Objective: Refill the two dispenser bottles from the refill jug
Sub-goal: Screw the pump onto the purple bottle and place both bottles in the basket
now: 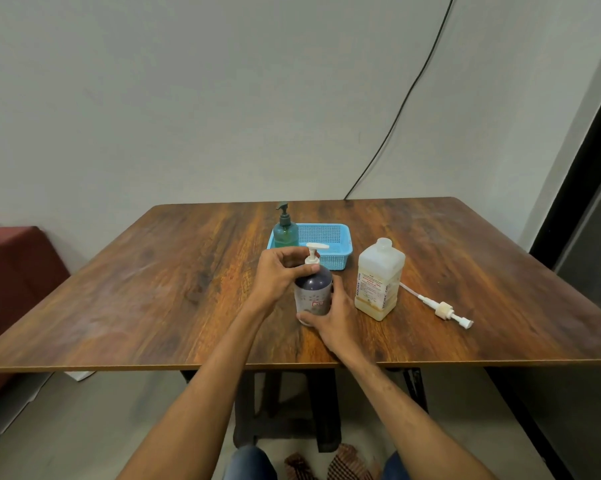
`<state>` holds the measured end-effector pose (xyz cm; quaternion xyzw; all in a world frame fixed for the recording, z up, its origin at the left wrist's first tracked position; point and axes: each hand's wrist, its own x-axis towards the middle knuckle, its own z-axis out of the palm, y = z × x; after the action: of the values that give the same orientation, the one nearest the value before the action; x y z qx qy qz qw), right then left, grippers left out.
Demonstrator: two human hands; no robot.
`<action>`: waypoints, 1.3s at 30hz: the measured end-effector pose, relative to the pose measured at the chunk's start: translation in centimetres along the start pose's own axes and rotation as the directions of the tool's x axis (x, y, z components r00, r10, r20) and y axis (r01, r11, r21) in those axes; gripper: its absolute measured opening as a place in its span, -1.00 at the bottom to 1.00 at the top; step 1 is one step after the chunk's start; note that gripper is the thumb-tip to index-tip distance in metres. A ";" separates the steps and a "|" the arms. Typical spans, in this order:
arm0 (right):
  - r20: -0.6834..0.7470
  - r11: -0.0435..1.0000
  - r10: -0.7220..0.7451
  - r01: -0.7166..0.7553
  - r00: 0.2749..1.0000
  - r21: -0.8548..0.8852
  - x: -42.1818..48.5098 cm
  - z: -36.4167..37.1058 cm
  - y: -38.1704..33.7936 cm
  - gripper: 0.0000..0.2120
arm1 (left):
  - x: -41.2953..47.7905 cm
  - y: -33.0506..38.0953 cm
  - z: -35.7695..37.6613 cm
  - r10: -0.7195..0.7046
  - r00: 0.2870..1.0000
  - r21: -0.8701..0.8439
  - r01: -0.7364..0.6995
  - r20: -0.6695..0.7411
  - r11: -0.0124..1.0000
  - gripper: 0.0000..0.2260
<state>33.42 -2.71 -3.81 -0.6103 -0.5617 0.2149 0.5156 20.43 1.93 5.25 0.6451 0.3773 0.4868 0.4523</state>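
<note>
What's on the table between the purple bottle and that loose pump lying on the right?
The refill jug, standing upright with its top open, as the head view shows.

Glossy wood-grain table [153, 289], perforated plastic basket [330, 237], translucent plastic jug [378, 282]

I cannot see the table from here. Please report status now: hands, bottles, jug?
Left hand on purple bottle's pump collar; right hand grips its base. Green bottle in blue basket, pump on. Refill jug open, its pump beside it on table.
</note>
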 end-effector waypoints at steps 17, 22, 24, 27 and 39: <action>0.003 1.000 -0.007 0.007 1.000 0.007 0.1 -0.3 -0.2 -0.14 | -0.4 -1.1 1.0 0.127 0.991 0.107 -0.123 -0.035 0.987 -0.72; 0.005 1.000 0.009 -0.009 1.000 -0.025 0.1 -0.6 -0.9 -0.14 | -0.9 -0.8 1.0 0.115 0.993 0.086 -0.115 0.001 0.990 -0.67; -0.010 0.999 0.012 -0.013 1.000 -0.045 0.2 -0.6 -1.2 -0.14 | -0.9 -0.5 0.8 0.100 0.995 0.094 -0.099 0.004 0.991 -0.58; -0.049 0.997 0.024 -0.028 0.999 -0.069 0.4 -0.3 -1.8 -0.14 | -0.8 -0.1 0.0 0.093 0.995 0.075 -0.091 -0.023 0.993 -0.44; -0.213 0.997 0.068 -0.057 0.975 0.057 8.0 0.8 -6.7 -0.26 | 3.5 1.6 -3.7 0.162 0.974 0.081 -0.151 -0.158 0.985 -0.50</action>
<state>31.83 3.74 4.24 -0.6342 -0.4776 0.1779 0.5815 17.80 5.44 8.18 0.6456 0.3777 0.5592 0.3576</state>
